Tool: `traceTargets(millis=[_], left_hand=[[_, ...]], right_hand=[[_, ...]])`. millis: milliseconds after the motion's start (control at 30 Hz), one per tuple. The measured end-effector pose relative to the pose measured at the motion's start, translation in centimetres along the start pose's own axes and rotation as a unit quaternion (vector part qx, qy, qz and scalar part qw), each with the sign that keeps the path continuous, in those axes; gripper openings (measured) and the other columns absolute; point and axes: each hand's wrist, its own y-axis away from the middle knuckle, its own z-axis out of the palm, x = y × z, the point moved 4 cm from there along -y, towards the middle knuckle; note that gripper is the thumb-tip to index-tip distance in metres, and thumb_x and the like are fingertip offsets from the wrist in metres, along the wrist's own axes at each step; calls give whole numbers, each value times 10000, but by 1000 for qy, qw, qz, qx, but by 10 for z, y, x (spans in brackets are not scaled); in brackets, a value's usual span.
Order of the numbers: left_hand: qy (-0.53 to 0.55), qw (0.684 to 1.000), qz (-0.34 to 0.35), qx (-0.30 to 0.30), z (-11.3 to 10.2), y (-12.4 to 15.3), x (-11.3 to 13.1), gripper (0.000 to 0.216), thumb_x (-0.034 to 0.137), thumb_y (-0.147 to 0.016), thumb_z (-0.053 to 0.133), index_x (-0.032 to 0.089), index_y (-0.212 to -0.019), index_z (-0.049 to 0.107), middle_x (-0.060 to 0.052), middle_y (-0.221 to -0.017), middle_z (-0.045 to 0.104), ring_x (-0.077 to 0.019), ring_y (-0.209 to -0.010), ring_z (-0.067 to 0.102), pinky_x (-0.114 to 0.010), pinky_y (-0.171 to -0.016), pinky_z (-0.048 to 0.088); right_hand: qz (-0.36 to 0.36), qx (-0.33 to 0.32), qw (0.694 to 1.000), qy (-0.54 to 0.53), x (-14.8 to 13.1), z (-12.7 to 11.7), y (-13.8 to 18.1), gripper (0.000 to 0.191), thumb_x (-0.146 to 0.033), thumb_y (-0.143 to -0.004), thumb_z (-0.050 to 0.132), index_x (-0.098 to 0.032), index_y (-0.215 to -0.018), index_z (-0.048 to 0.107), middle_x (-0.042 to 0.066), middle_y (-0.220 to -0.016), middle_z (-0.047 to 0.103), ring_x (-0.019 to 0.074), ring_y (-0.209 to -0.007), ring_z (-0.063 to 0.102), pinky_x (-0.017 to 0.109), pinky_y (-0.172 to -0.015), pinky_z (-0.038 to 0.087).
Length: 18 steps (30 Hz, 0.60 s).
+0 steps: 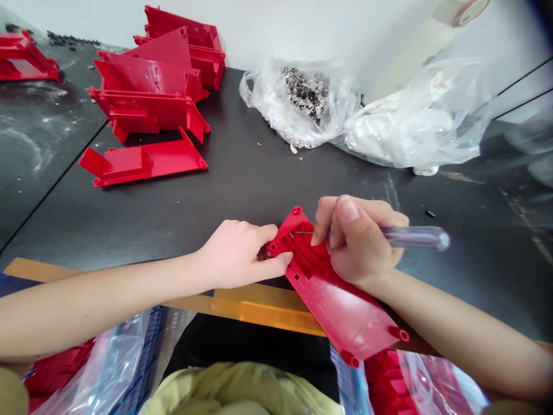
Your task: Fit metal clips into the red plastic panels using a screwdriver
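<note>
A red plastic housing part (341, 305) lies tilted over the near edge of the dark table (242, 184). My left hand (237, 253) grips its far left corner, thumb pressed along the edge. In my right hand (358, 239) is a screwdriver with a clear purple handle (415, 237), its thin metal shaft (302, 233) lying nearly flat and pointing left. The tip sits at the top end of the part, close to my left fingers. Whether a screw is under the tip is too small to tell.
A stack of similar red parts (151, 92) sits at the far left, one lying flat (142, 161) in front. A clear bag of small metal pieces (302, 98) and another bag with white contents (415, 127) lie at the back. Bagged red parts (415, 386) are below the table edge.
</note>
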Motion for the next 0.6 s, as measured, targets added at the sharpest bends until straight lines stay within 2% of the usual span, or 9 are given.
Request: traceTargets(millis=[200, 600], left_hand=[[-11, 1000, -2, 0, -1, 0, 0, 333, 492, -867, 467, 200, -712, 513, 40, -545, 573, -125, -477, 514, -242, -510, 234], [-22, 1000, -7, -11, 1, 0, 0, 349, 500, -897, 433, 198, -760, 542, 32, -544, 565, -136, -473, 526, -241, -517, 270]], right_hand=[[29, -1, 1000, -11, 1, 0, -1, 491, -314, -962, 527, -205, -485, 501, -27, -419, 435, 101, -378, 412, 318, -406, 243], [15, -35, 999, -11, -3, 4, -4, 488, -303, -978, 503, -193, -502, 477, -27, -457, 471, 80, -396, 399, 296, -417, 265]])
